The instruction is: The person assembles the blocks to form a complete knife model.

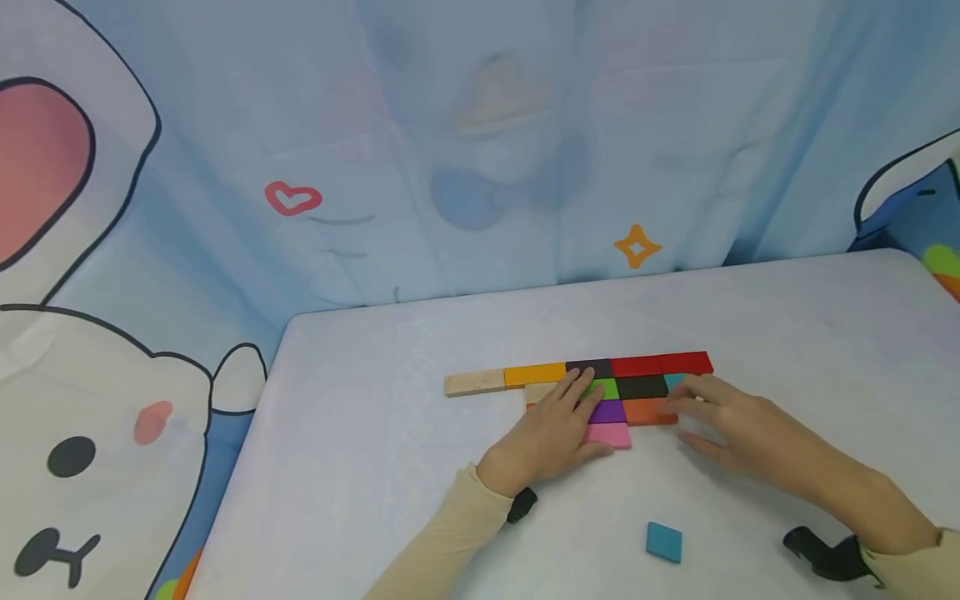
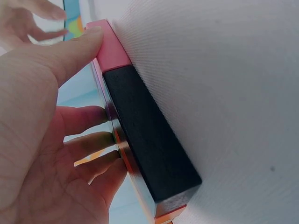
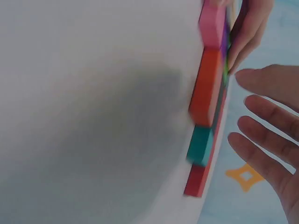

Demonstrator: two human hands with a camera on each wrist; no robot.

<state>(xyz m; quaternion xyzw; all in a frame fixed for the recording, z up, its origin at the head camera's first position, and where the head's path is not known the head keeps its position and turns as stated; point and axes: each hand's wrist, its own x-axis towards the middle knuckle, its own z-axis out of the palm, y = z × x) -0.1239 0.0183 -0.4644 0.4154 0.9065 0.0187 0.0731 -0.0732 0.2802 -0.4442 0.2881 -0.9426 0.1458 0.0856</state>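
Flat coloured blocks lie side by side in stepped rows on the white table. My left hand (image 1: 546, 435) rests on the left part of the rows with fingers spread, its thumb at the pink block (image 1: 609, 434). A black block (image 2: 149, 135) beside the pink one shows in the left wrist view; in the head view the hand hides it. My right hand (image 1: 753, 423) hovers by the right end, fingers loosely bent and apart, near the orange block (image 3: 205, 88) and a teal block (image 3: 200, 144). Nothing is between its fingers in the right wrist view.
A loose teal block (image 1: 664, 542) lies nearer the front, between the forearms. The longest row at the back runs from a plain wood block (image 1: 475, 382) past a yellow block (image 1: 535, 375) to red blocks (image 1: 662, 364). Behind the table hangs a printed blue curtain (image 1: 420, 250).
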